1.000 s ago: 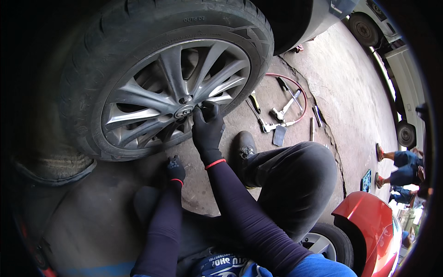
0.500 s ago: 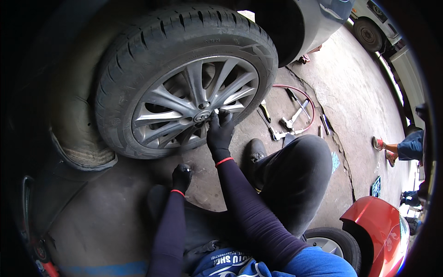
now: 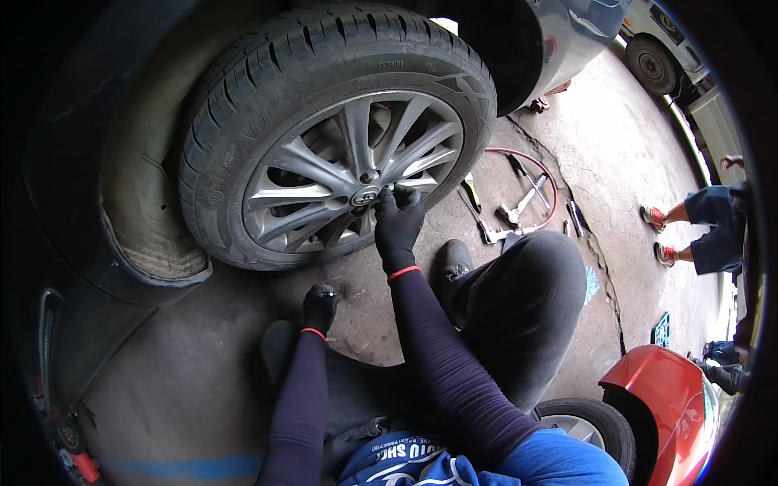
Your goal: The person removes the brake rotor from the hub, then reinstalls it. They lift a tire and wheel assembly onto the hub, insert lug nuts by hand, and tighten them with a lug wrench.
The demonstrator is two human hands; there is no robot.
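A black tyre (image 3: 223, 174) on a silver multi-spoke alloy wheel (image 3: 312, 164) stands upright in the car's wheel arch in front of me. Black-gloved, my right hand (image 3: 399, 225) is at the hub, just right of the round centre cap (image 3: 365, 196). Its thumb and fingers pinch a small silver wheel nut (image 3: 391, 186) at a bolt hole, mostly hidden by the fingertips. My left hand (image 3: 321, 308), also gloved, hangs lower, away from the wheel. Its fingers are curled closed around a small shiny metal piece (image 3: 327, 294), too small to make out fully.
Right of the wheel, a red hose (image 3: 552, 182), an air tool (image 3: 509, 214) and several hand tools lie on the cracked concrete floor. Behind my right knee are a red car panel (image 3: 660, 389) and another wheel (image 3: 596, 421). A person (image 3: 717, 231) stands at far right.
My view has shifted slightly, so the wheel sits a little further right. My right hand stays at the hub, fingers closer over the nut. The person at right has shifted their legs.
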